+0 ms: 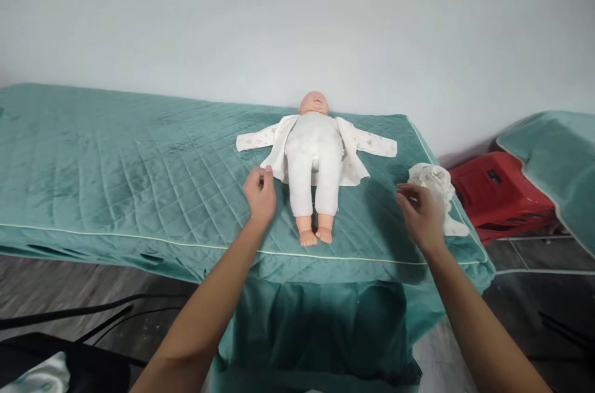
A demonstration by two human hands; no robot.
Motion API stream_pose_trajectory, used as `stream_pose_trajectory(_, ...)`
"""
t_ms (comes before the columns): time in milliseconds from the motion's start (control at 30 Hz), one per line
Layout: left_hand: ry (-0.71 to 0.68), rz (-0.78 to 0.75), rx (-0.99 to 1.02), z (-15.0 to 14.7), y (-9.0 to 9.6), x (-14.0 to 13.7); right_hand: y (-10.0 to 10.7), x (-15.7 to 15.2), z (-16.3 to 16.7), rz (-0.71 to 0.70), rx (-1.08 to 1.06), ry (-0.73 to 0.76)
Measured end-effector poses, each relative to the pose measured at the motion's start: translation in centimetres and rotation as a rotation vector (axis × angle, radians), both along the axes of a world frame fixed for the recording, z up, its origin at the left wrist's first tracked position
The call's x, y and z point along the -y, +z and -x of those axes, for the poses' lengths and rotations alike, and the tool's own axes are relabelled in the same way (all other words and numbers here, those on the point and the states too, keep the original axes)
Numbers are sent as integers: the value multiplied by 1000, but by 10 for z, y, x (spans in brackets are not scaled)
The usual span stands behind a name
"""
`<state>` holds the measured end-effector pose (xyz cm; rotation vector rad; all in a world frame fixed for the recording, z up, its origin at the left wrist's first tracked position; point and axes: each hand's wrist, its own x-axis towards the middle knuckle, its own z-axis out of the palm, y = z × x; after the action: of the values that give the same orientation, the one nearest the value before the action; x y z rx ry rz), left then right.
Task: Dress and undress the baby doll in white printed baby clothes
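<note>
A baby doll [314,139] with a white cloth body lies on its back, its bare feet toward me. Spread open under it is a white printed baby shirt [279,154], with both sleeves stretched out sideways. My left hand [261,196] is closed at the shirt's lower left corner, fingertips pinched against the hem. To the right, my right hand [424,214] hovers with loosely bent fingers and a gap between thumb and fingertips. It is beside a crumpled white baby garment [437,179] and partly covers it; I see nothing held in it.
The green quilted bed cover [139,170] lies beneath everything, against a pale wall [232,39]. Beyond its right edge are a red plastic stool [502,188] and another green-covered surface [562,157]. Black bars [93,312] stand at the lower left.
</note>
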<state>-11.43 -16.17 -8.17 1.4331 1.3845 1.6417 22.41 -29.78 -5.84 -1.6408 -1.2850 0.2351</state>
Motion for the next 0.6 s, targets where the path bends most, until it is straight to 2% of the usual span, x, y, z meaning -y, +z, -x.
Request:
stream_pose_trajectory(67, 95, -101, -74, 3, 1, -15, 1, -10, 5, 49, 4, 66)
stream_pose_trajectory(100, 91, -91, -90, 3, 1, -25, 1, -20, 10, 57, 0, 89)
stream_pose_trajectory(167, 38, 19, -59, 3, -2, -43, -1, -44, 20, 65, -57, 120)
stream_pose_trajectory(267, -148, 169, -26, -1, -4, -60, -4, -89, 36, 86, -123, 140)
stream_pose_trajectory(367, -299, 196, -45, -8, 2, -60, -6, -125, 52, 146, -104, 140)
stream_pose_trajectory(433, -283, 161, -70, -13, 11, -53, -4, -137, 63, 173, -98, 136)
stream_pose_trajectory(500, -274, 118, -105, -15, 19, -45, -1, -140, 72, 133, -101, 151)
stream_pose_trajectory(600, -359, 96, -136, -11, 23, -37, 3, -134, 74, 47, -37, 174)
